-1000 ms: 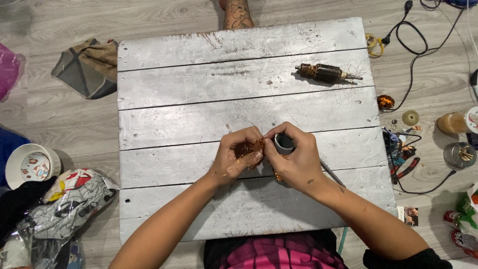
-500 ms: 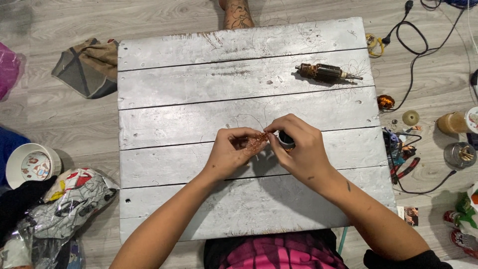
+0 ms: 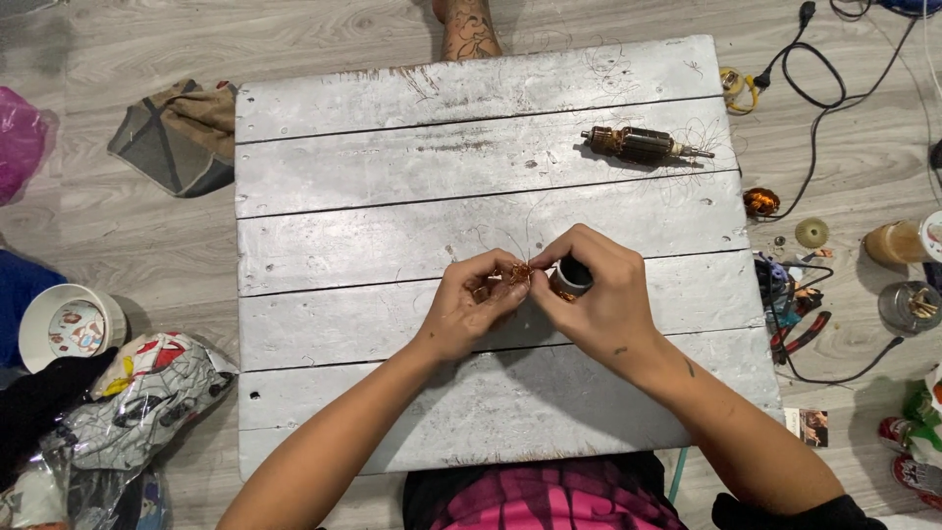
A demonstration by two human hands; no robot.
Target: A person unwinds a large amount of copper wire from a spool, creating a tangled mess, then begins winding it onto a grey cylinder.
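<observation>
Planks of the board (image 3: 392, 393) are lying bare around mid-board, where tangled wire (image 3: 517, 274) is sitting pinched between both hands — left hand (image 3: 469, 306) and right hand (image 3: 599, 294) curling inward, fingertips meeting; armature (image 3: 643, 145) well apart.

bench (image 3: 392, 216): matt, scuffed grey-painted wood planks | wire (image 3: 517, 274) at frame centre: shiny copper strands | motor rotor (image 3: 643, 145) upper right: dull metal, coppery windings | floor (image 3: 118, 245): smooth pale wood-look boards | bag (image 3: 147, 393) lower left: glossy plastic
</observation>
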